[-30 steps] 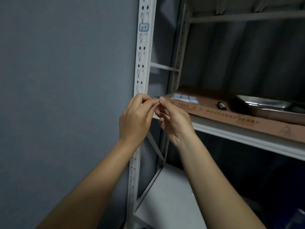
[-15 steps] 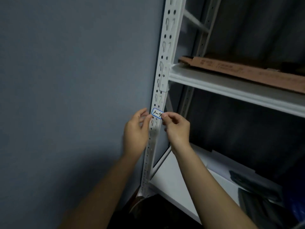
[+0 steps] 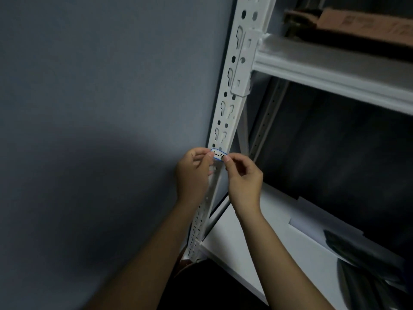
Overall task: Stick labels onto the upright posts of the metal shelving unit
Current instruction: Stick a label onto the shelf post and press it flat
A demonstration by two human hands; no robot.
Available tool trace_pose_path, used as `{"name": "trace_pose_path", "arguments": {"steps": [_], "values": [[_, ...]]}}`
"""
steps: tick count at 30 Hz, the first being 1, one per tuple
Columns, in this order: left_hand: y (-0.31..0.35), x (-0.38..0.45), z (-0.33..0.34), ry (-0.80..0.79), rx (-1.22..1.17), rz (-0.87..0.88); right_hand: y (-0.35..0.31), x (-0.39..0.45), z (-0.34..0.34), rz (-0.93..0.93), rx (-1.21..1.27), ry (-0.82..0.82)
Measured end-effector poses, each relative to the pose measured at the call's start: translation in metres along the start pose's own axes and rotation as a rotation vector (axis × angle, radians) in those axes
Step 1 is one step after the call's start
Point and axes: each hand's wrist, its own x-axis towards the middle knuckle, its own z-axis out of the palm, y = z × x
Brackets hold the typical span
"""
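Note:
A small white label (image 3: 218, 155) with a blue border and black handwriting lies across the front of the white perforated upright post (image 3: 232, 90), below the shelf beam. My left hand (image 3: 194, 173) pinches the label's left end with thumb and fingertips. My right hand (image 3: 243, 175) pinches its right end, fingers curled. Both hands sit on either side of the post at the same height. I cannot tell whether the label is stuck down on the metal.
A grey-blue wall (image 3: 100, 108) runs close along the post's left side. A white shelf beam (image 3: 330, 72) carries brown cardboard (image 3: 362, 25) above. The lower white shelf (image 3: 279, 238) holds dark flat items (image 3: 366, 260) at the right. A rear post (image 3: 266, 121) stands behind.
Both hands went down from shelf-beam height to a spot on the post below the beam, carrying the label. My view dropped and drew closer. The label now lies against the post.

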Motion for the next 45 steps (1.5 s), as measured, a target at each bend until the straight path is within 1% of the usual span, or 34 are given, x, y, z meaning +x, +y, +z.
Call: {"name": "trace_pose_path", "arguments": {"steps": [6, 10, 16, 21, 29, 31, 36, 45], "values": [[-0.010, 0.007, 0.003, 0.054, 0.143, 0.035, 0.014, 0.008, 0.006, -0.052, -0.007, -0.010], [-0.010, 0.008, 0.003, 0.082, 0.241, 0.120, 0.015, 0.013, 0.009, -0.095, -0.002, 0.020], [-0.012, 0.014, 0.007, 0.107, 0.217, 0.130, 0.014, 0.017, 0.013, -0.176, -0.036, 0.028], [-0.026, 0.011, 0.007, 0.086, 0.197, 0.081, 0.026, 0.010, 0.011, -0.178, -0.027, 0.036], [-0.030, 0.019, 0.016, 0.090, 0.177, 0.170, 0.029, 0.018, 0.014, -0.240, -0.051, 0.100], [-0.030, 0.022, 0.017, 0.095, 0.179, 0.173, 0.028, 0.021, 0.017, -0.265, -0.087, 0.109], [-0.030, 0.025, 0.021, 0.105, 0.173, 0.166, 0.028, 0.025, 0.020, -0.264, -0.084, 0.127], [-0.036, 0.031, 0.026, 0.127, 0.199, 0.157, 0.034, 0.025, 0.023, -0.365, -0.137, 0.191]]}}
